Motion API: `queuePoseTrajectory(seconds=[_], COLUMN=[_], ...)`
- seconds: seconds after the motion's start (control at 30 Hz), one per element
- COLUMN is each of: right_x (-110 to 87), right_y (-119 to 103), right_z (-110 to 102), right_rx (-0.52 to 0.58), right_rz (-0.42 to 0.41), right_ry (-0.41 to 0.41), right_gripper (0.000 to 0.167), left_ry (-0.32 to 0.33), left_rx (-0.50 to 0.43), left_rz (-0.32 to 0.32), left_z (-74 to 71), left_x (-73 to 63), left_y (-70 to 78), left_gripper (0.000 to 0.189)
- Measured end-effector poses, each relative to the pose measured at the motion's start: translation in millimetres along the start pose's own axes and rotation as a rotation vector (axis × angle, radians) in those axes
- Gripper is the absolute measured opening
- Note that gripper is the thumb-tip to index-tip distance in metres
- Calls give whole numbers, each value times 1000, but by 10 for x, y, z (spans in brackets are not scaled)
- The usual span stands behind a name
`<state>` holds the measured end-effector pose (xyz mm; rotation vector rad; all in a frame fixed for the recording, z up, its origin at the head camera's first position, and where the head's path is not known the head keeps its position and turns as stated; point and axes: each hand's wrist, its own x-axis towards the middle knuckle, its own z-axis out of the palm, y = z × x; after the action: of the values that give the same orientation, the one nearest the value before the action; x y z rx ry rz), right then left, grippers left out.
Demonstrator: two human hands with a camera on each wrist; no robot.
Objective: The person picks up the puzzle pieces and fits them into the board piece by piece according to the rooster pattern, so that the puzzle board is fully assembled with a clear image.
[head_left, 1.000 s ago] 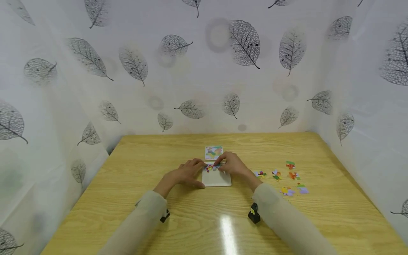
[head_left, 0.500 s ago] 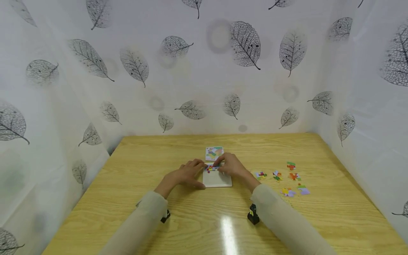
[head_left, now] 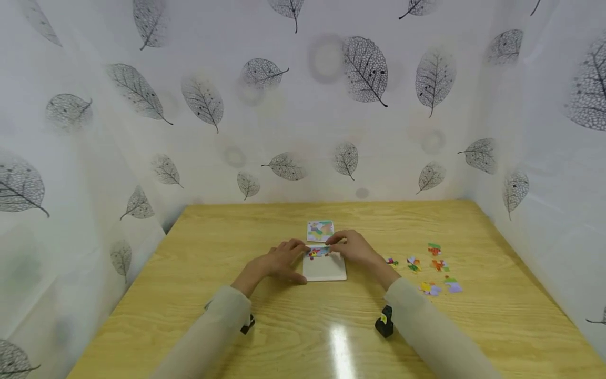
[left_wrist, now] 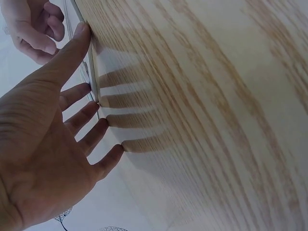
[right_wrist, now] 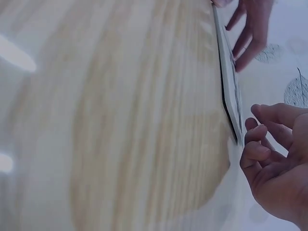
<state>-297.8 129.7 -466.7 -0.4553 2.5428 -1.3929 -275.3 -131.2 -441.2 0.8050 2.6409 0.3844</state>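
Note:
A white square puzzle board lies on the wooden table, with joined colourful jigsaw pieces along its far edge. My left hand rests at the board's left side, thumb by the near corner and forefinger by the far one. Its fingers are spread and fairly straight in the left wrist view, fingertips down at the edge and table. Over the board's far right corner is my right hand, fingertips beside the joined pieces. The right wrist view shows this hand loosely curled, with no piece visible between thumb and forefinger.
A picture card lies just beyond the board. Several loose jigsaw pieces are spread on the table to the right, one partly hidden by the right forearm. A leaf-printed white curtain surrounds the table's back and sides.
My right hand has shifted right from the joined pieces, uncovering more of the row. The left hand holds its place at the board. The head view has tilted slightly.

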Motion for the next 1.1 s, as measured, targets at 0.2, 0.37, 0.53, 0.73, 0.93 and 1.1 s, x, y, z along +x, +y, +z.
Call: queuePoseTrajectory(seconds=[0.2, 0.37, 0.53, 0.73, 0.93, 1.1], right_x=[-142, -267, -396, -541, -688, -783], right_y=[115, 195, 293, 459, 573, 656], right_z=[-278, -497, -727, -986, -1173, -1305], right_rx=[140, 190, 195, 213, 161, 136], right_rz=[24, 54, 67, 78, 65, 80], right_ry=[-18, -4, -3, -9, -7, -8], right_gripper=[30, 35, 39, 44, 47, 52], left_ry=[-12, -8, -4, 2, 1, 1], left_rx=[5, 3, -6, -12, -10, -15], left_rz=[-5, -5, 3, 5, 10, 11], left_z=[12, 6, -2, -3, -2, -7], left_x=[16, 20, 22, 14, 8, -1], left_y=[5, -4, 3, 16, 17, 22], left_gripper=[85, 85, 84, 84, 84, 84])
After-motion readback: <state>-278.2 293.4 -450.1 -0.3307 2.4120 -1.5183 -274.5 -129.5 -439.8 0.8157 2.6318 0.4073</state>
